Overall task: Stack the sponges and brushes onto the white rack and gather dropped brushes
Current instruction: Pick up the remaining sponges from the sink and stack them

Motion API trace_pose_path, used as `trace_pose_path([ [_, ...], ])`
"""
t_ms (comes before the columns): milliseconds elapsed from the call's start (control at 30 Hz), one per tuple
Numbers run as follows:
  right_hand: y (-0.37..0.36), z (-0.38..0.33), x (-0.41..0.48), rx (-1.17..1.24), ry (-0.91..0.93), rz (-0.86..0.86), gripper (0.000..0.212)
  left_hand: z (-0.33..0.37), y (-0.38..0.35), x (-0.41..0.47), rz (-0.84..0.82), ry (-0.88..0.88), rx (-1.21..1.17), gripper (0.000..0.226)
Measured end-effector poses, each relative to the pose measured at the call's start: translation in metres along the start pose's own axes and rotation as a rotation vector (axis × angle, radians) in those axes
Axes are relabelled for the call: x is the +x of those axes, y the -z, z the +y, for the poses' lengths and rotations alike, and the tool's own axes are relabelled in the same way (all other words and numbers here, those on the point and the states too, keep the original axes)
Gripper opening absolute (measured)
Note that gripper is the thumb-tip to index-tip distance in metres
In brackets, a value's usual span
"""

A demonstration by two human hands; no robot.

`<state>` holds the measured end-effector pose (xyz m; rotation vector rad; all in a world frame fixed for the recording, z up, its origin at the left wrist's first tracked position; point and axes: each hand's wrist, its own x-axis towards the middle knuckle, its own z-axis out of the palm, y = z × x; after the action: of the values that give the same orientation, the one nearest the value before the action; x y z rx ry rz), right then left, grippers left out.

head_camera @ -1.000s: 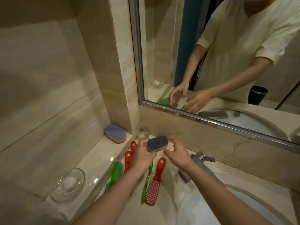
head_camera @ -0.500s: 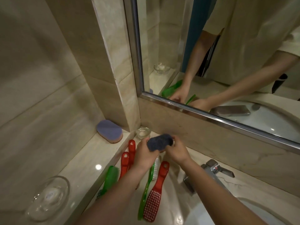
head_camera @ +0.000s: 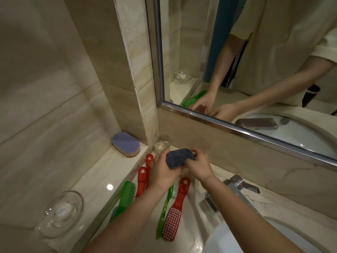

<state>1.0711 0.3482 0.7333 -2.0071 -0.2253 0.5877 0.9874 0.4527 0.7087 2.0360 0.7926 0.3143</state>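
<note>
Our right grip (head_camera: 198, 167) has closed in beside our left grip (head_camera: 162, 170), so both now clasp the sponge (head_camera: 179, 157) just right of the glass (head_camera: 162, 145), not yet stacked.

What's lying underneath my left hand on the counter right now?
A red brush handle and a second red handle stick out from beneath the left hand, which grips the dark sponge. Their bristle ends are covered by hand and forearm.
</note>
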Motion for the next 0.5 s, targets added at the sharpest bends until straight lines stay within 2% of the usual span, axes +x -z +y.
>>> trace_pose_path([
  [133, -0.004, -0.021, -0.025, 0.060, 0.049, 0.010, 0.042, 0.002, 0.020, -0.020, 0.047, -0.008, 0.196, 0.085],
  [233, -0.016, -0.037, -0.042, 0.128, 0.073, -0.024, 0.021, -0.002, 0.041, -0.035, 0.104, 0.019, 0.272, 0.087],
  [333, -0.038, -0.053, -0.052, 0.194, 0.079, -0.078, 0.009, -0.010, 0.065, -0.045, 0.116, 0.053, 0.185, 0.084],
  [433, -0.061, -0.066, -0.056, 0.222, 0.093, -0.149, 0.011, -0.019, 0.088, -0.052, 0.144, 0.074, 0.057, 0.075],
  [500, -0.075, -0.073, -0.055, 0.218, 0.126, -0.189, 0.014, -0.023, 0.102, -0.054, 0.162, 0.061, 0.025, 0.061],
])
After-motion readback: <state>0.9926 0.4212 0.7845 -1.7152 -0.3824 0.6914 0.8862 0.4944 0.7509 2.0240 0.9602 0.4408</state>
